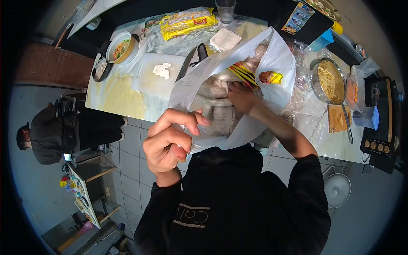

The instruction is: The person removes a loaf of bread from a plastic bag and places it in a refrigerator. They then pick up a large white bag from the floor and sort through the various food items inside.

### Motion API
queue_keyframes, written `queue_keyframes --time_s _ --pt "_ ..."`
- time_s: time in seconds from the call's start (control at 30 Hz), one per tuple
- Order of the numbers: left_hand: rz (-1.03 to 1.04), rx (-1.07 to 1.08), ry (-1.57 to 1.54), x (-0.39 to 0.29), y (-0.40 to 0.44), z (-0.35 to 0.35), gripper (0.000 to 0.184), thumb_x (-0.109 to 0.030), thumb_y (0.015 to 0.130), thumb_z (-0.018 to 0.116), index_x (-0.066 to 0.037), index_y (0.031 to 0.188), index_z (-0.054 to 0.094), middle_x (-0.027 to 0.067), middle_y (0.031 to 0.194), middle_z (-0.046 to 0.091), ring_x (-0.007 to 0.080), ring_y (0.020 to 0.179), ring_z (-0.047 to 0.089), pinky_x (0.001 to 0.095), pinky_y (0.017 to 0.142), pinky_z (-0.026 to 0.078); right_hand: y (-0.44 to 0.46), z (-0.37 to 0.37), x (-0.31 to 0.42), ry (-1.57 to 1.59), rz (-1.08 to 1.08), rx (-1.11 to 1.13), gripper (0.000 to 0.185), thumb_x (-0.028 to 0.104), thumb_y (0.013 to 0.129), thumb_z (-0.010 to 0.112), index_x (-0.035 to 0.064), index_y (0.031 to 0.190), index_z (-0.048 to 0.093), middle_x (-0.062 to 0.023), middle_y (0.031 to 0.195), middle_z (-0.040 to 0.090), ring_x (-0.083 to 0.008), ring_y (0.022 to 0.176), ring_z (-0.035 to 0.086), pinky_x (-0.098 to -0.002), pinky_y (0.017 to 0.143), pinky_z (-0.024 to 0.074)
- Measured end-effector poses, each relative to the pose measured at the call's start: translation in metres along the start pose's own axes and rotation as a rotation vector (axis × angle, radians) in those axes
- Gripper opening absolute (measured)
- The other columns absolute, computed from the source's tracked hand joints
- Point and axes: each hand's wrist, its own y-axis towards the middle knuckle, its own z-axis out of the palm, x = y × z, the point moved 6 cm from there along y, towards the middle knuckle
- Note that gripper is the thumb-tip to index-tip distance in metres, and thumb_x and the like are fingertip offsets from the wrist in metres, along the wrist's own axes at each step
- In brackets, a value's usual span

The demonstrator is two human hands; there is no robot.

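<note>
Nearest me, the person's left hand is raised in front of the large white translucent plastic bag, its fingers half curled; I can't tell whether it pinches anything. The right hand reaches down into the bag's open mouth, fingers on the contents, though I can't make out whether they grip. The bag sits at the near edge of the marbled worktop, and inside it lie pale bundles in clear wrap and flat yellow-and-black packets. To the left of the bag, a white cutting board carries thin white pieces; to the right are a small wooden board and, beyond it, a round metal pan of pale yellow strips. Farther back lie a white wrapped block, a shiny yellow package and a clear drinking glass. Off to the left, away from the worktop, another person in dark clothes stands on the tiled floor.
</note>
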Motion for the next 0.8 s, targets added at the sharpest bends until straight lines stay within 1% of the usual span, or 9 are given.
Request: queue_keyframes --time_s 0.07,0.27,0.4,0.5,0.57,0.63,0.7,0.73,0.8 --pt "-0.002 -0.006 0.005 0.0 0.0 0.0 0.048 -0.044 0.083 0.057 -0.001 0.063 0.053 0.0136 0.084 0.053 0.0318 0.079 0.062 0.0518 0.087 0.046 0.001 -0.002 0.0 -0.029 0.007 0.12 0.026 0.015 0.059 0.068 0.006 0.081 0.058 -0.0109 0.089 0.054 -0.0288 0.098 0.05 -0.0384 0.082 0.0428" --pt "-0.006 -0.007 0.015 0.001 0.0 0.002 0.048 -0.043 0.084 0.057 -0.001 0.062 0.053 0.0132 0.084 0.053 0.0315 0.079 0.062 0.0508 0.087 0.046 0.013 -0.049 0.019 -0.028 -0.009 0.504 0.022 0.014 0.066 0.067 0.0037 0.083 0.058 -0.0143 0.082 0.06 -0.0296 0.087 0.06 -0.0396 0.077 0.0466" --pt "-0.001 -0.011 0.02 0.001 0.002 0.0 0.048 -0.043 0.084 0.057 0.0 0.063 0.053 0.0133 0.084 0.053 0.0316 0.079 0.062 0.0507 0.087 0.046 0.004 -0.099 0.032 -0.004 -0.065 0.446 0.022 0.017 0.068 0.069 0.0029 0.082 0.059 -0.0133 0.079 0.062 -0.0296 0.082 0.061 -0.0407 0.074 0.0469" --pt "0.008 -0.016 0.004 0.001 0.003 0.0 0.047 -0.043 0.084 0.058 0.0 0.063 0.054 0.0133 0.084 0.053 0.0318 0.079 0.062 0.051 0.087 0.046 -0.003 -0.153 0.03 0.279 -0.055 0.239 0.023 0.021 0.072 0.069 0.0025 0.082 0.06 -0.0129 0.08 0.062 -0.0297 0.08 0.062 -0.0412 0.072 0.0463" --pt "-0.002 -0.021 0.013 0.002 0.003 0.001 0.048 -0.043 0.083 0.058 0.0 0.063 0.054 0.0133 0.084 0.053 0.0322 0.08 0.063 0.0511 0.086 0.046 -0.008 -0.161 0.01 0.433 0.252 0.456 0.025 0.024 0.078 0.066 0.0021 0.087 0.058 -0.0142 0.08 0.062 -0.0308 0.08 0.061 -0.0413 0.07 0.0452" --pt "0.005 -0.023 0.017 0.003 0.003 0.002 0.048 -0.044 0.083 0.058 -0.001 0.063 0.054 0.0133 0.083 0.053 0.0324 0.08 0.063 0.0513 0.086 0.046 -0.017 -0.164 0.001 0.409 0.206 0.334 0.032 0.029 0.083 0.06 -0.0024 0.084 0.057 -0.0194 0.08 0.061 -0.0357 0.08 0.06 -0.0425 0.073 0.0456" --pt "0.016 -0.014 0.023 0.002 0.005 0.003 0.048 -0.044 0.083 0.058 -0.001 0.063 0.054 0.0133 0.083 0.053 0.0326 0.08 0.063 0.0514 0.086 0.046 -0.022 -0.161 -0.004 0.287 0.204 0.181 0.033 0.024 0.082 0.063 -0.0035 0.098 0.055 -0.0202 0.087 0.06 -0.0313 0.085 0.06 -0.0378 0.072 0.0448" --pt "0.018 -0.017 0.036 0.002 0.005 0.003 0.048 -0.044 0.084 0.057 -0.001 0.063 0.053 0.0134 0.083 0.053 0.0326 0.079 0.063 0.0516 0.085 0.046 -0.021 -0.16 -0.004 0.302 0.284 0.301 0.036 0.023 0.083 0.063 -0.0056 0.102 0.054 -0.0223 0.09 0.06 -0.032 0.087 0.06 -0.0367 0.075 0.0456" --pt "0.022 -0.02 0.049 0.002 0.005 0.002 0.049 -0.045 0.084 0.057 -0.001 0.063 0.053 0.0134 0.082 0.053 0.0327 0.079 0.063 0.0518 0.085 0.046 -0.023 -0.154 -0.011 0.379 0.297 0.253 0.037 0.023 0.084 0.062 -0.0051 0.106 0.054 -0.0207 0.094 0.06 -0.0297 0.089 0.06 -0.0361 0.076 0.0459"
